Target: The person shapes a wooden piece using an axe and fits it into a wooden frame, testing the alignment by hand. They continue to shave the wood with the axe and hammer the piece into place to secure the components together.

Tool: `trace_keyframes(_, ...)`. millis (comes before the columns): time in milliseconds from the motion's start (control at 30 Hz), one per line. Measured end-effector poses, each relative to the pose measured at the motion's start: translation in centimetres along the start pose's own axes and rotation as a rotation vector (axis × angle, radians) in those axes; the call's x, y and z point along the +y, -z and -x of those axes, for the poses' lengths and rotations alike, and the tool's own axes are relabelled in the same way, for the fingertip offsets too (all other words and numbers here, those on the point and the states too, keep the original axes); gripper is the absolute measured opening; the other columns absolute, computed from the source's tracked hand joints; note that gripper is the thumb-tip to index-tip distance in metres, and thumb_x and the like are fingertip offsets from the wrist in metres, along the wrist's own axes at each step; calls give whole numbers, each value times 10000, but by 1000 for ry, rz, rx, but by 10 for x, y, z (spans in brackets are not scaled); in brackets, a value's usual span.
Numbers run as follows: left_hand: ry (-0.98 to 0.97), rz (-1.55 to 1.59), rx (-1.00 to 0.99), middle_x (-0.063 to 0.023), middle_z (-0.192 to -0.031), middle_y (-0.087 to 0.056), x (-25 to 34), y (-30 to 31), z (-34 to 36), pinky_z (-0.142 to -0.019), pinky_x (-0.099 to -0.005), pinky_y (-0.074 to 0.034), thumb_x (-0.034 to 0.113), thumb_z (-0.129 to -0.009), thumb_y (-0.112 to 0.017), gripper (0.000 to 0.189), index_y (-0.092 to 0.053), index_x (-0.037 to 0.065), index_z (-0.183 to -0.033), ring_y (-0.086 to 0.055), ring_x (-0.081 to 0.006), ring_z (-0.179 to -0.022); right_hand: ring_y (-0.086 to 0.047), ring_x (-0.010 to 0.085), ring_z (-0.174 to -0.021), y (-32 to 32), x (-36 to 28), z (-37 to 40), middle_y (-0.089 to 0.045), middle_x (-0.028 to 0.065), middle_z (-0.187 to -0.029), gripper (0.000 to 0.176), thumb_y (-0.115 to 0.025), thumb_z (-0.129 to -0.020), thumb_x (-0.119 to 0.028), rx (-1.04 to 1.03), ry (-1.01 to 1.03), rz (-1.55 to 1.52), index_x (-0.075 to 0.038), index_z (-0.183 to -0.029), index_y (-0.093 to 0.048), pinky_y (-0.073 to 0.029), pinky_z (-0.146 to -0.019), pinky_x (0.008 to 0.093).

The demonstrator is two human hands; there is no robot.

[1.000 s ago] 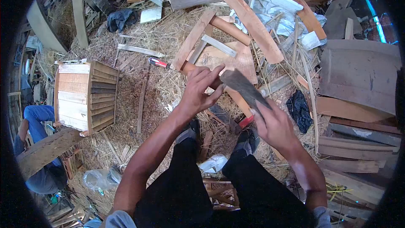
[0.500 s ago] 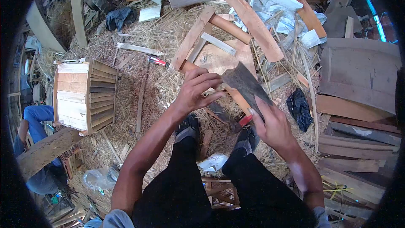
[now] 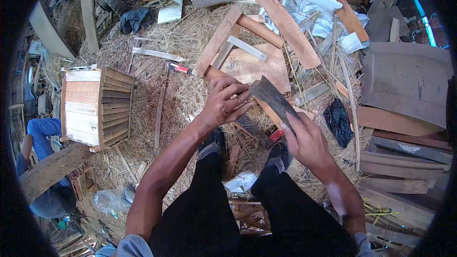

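My right hand is closed on the near end of a dark, flat board, which is tilted over a light wooden strip. My left hand has its fingers curled at the board's far end; what they pinch is too small to tell. Just beyond my left hand lies a wooden frame piece with a rounded bar. A red-handled tool shows below the board, near my right hand. Left of the frame piece, a red and white screwdriver lies on the straw.
A slatted wooden crate stands at the left, near a person's blue-clad leg. Stacked boards and a large panel are at the right. A black plastic bag lies right of my right hand. Straw covers the ground.
The dark board has tilted, showing a narrower face, and its far end has shifted slightly down. The fingers of my left hand have curled in more.
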State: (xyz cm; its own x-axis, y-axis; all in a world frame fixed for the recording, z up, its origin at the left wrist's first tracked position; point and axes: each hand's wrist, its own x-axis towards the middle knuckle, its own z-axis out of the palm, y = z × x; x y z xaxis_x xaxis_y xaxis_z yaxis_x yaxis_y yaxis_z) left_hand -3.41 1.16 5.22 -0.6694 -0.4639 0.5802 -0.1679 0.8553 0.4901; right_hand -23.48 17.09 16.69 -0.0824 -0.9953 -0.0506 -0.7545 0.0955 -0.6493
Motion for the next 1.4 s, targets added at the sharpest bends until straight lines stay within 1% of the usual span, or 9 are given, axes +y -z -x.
trace_keyframes(433, -15, -34, 5, -17, -1057, -688, 2, -1, 1, -932, -412, -412, 178, -705, -836, 278, -754, 111, -963, -601, -223, -1000, -667, 438, -948, 2, -8, 0, -645, 270, -1094, 344, -645, -889, -40, 76, 63, -40, 41, -1222, -616, -551, -800, 438)
trace_keyframes(533, -21, -39, 5, -16, -1044, -685, 1, 0, -1, -930, -412, -412, 181, -705, -838, 275, -752, 116, -957, -601, -222, -1000, -649, 409, -927, -4, 2, 3, -614, 214, -1097, 605, -606, -899, -58, -36, 56, 96, -88, -1476, -425, -547, -788, 455)
trace_keyframes(633, -31, -42, 24, -14, -1039, -683, 0, 0, -4, -926, -407, -413, 186, -709, -839, 271, -750, 118, -956, -601, -221, -998, -647, 408, -950, -1, 4, 0, -613, 217, -1084, 613, -612, -891, -54, -62, 22, 58, -89, -1474, -424, -545, -800, 455)
trace_keyframes(733, -12, -34, 14, -12, -1046, -681, 3, 0, 2, -922, -401, -417, 185, -712, -839, 279, -749, 117, -967, -601, -221, -997, -652, 409, -929, -1, 0, 1, -616, 216, -1079, 605, -612, -895, -60, 99, 157, 26, -88, -1471, -427, -549, -789, 456)
trace_keyframes(933, -20, -58, 7, -4, -1066, -680, 2, 1, -4, -923, -396, -418, 182, -714, -841, 301, -749, 118, -993, -596, -212, -1001, -651, 412, -966, 1, 1, -3, -612, 226, -1162, 569, -596, -919, -64, -44, 8, 63, -56, -1460, -422, -549, -817, 460)
trace_keyframes(1033, -10, -42, 18, -4, -1068, -682, 2, -1, -1, -923, -393, -419, 182, -715, -840, 304, -750, 119, -998, -598, -210, -996, -655, 415, -957, -3, 8, 1, -622, 231, -1145, 564, -598, -921, -71, 95, 145, 26, -45, -1456, -424, -550, -810, 461)
trace_keyframes(1233, -27, -36, 24, -15, -1063, -683, 0, -1, 0, -920, -396, -421, 181, -715, -838, 298, -751, 112, -992, -603, -217, -986, -649, 419, -975, -1, 3, -1, -610, 239, -1174, 581, -613, -906, -53, -77, 32, 87, -44, -1460, -435, -548, -820, 456)
trace_keyframes(1333, -20, -33, 14, -18, -1053, -682, 1, -1, 1, -917, -401, -422, 181, -718, -837, 289, -751, 110, -984, -604, -221, -987, -681, 391, -946, 2, -10, -3, -645, 237, -1116, 374, -647, -866, -10, 132, 141, 1, 57, -1231, -605, -558, -803, 425)
trace_keyframes(1400, -23, -32, -3, -19, -1049, -682, 2, 4, -1, -913, -403, -422, 181, -720, -837, 278, -750, 110, -975, -604, -224, -988, -654, 413, -960, -1, -2, 0, -617, 243, -1136, 544, -624, -865, -4, 40, 128, 10, -14, -1391, -483, -548, -816, 445)
